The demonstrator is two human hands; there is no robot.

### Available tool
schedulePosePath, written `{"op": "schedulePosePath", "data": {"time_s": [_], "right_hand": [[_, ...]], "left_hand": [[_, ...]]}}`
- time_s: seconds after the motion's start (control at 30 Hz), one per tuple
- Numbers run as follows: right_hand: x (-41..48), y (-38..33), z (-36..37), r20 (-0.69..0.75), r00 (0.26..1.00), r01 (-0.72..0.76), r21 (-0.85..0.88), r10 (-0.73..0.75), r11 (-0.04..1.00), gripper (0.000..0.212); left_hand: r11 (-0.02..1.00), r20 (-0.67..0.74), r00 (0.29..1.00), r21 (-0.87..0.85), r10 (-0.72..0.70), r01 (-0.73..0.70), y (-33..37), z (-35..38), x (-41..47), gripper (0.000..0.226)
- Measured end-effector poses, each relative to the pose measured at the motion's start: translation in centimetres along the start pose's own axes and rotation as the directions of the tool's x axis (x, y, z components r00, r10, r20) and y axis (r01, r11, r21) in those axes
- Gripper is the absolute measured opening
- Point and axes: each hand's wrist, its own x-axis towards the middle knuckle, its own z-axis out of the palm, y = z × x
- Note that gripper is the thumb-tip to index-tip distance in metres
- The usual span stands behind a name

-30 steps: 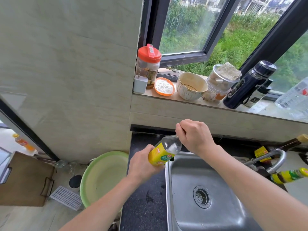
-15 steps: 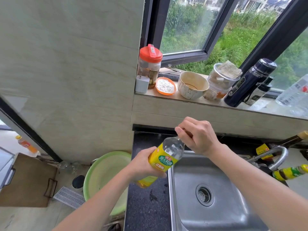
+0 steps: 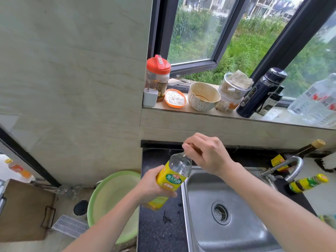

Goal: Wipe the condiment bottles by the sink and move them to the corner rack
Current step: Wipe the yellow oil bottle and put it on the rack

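Observation:
A clear condiment bottle with a yellow label (image 3: 174,176) is tilted over the dark counter, just left of the sink. My left hand (image 3: 154,186) grips its labelled body from the left. My right hand (image 3: 205,153) is closed over the bottle's neck and cap, which are hidden under the fingers. Two other condiment bottles stand to the right of the tap: a dark one with a tan cap (image 3: 301,151) and a smaller one with a green-yellow label (image 3: 307,183). No cloth or rack shows.
The steel sink (image 3: 240,231) with its curved tap (image 3: 289,168) fills the lower right. The windowsill (image 3: 272,117) holds a red-lidded jar (image 3: 157,77), a bowl (image 3: 203,96), a dark flask (image 3: 260,93) and other containers. A green basin (image 3: 112,199) sits on the floor at left.
The bottle has been raised more upright, so its label faces me, and has shifted slightly right. Both hands keep their hold on it.

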Motion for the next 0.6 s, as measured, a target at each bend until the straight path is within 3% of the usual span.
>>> {"op": "schedulePosePath", "data": {"time_s": [0.07, 0.17, 0.3, 0.4, 0.5, 0.6], "right_hand": [[-0.7, 0.6, -0.3, -0.046, 0.99, 0.137, 0.053, -0.134, 0.989, 0.04], [-0.9, 0.8, 0.2, -0.076, 0.989, 0.123, -0.008, -0.123, 0.992, 0.039], [-0.9, 0.0, 0.9, -0.118, 0.992, -0.049, -0.05, 0.043, 0.998, 0.041], [-1.0, -0.6, 1.4, -0.084, 0.963, -0.265, -0.106, 0.257, 0.958, 0.041], [-0.9, -1.2, 1.9, 0.021, 0.811, -0.564, -0.237, 0.584, 0.791, 0.041], [-0.6, -2.0, 1.5, 0.103, 0.611, -0.7, -0.392, 0.785, 0.597, 0.027]], "left_hand": [[1.0, 0.078, 0.997, 0.007, 0.024, -0.025, 0.2, -0.6, -0.1, 0.054], [0.997, 0.079, 0.995, 0.049, 0.057, -0.061, 0.5, -0.6, -0.2, 0.052], [0.996, -0.017, 0.999, 0.079, 0.049, -0.047, 0.4, -0.4, -0.3, 0.047], [0.982, -0.151, 0.988, 0.188, 0.035, -0.006, 0.0, 0.1, -0.4, 0.049], [0.922, -0.274, 0.957, 0.385, 0.09, 0.024, 0.1, 0.8, -0.7, 0.044], [0.862, -0.321, 0.932, 0.506, 0.167, 0.02, 0.0, 1.8, -1.3, 0.036]]}}
